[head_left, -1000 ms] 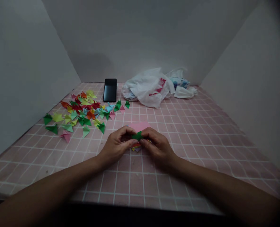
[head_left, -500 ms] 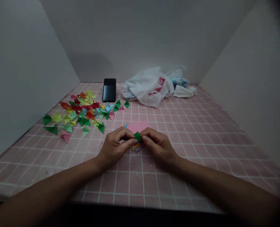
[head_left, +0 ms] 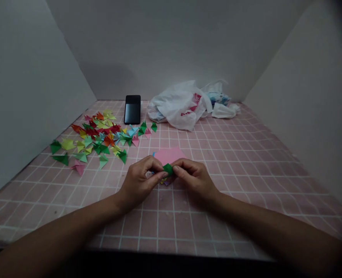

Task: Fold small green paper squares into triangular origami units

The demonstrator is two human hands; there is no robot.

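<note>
A small folded piece of green paper [head_left: 168,169] is pinched between both hands near the middle of the table. My left hand [head_left: 142,177] holds its left side between thumb and forefinger. At its right side, my right hand [head_left: 194,178] grips it the same way. Beneath and behind the hands lies a stack of coloured paper [head_left: 169,154] with a pink sheet on top. Blue, yellow and purple edges stick out from the stack, and the hands cover part of it.
Many small folded paper pieces [head_left: 101,148] in several colours lie scattered at the left. Behind them stands a black phone [head_left: 132,110]. A white plastic bag [head_left: 176,106] and a smaller bundle [head_left: 224,110] rest by the back wall. Grey walls enclose three sides of the pink-checked table [head_left: 246,162].
Both hands stay nearly in place. The green paper has turned slightly between the fingers, and more of its face shows. The whole view has shifted a little.
</note>
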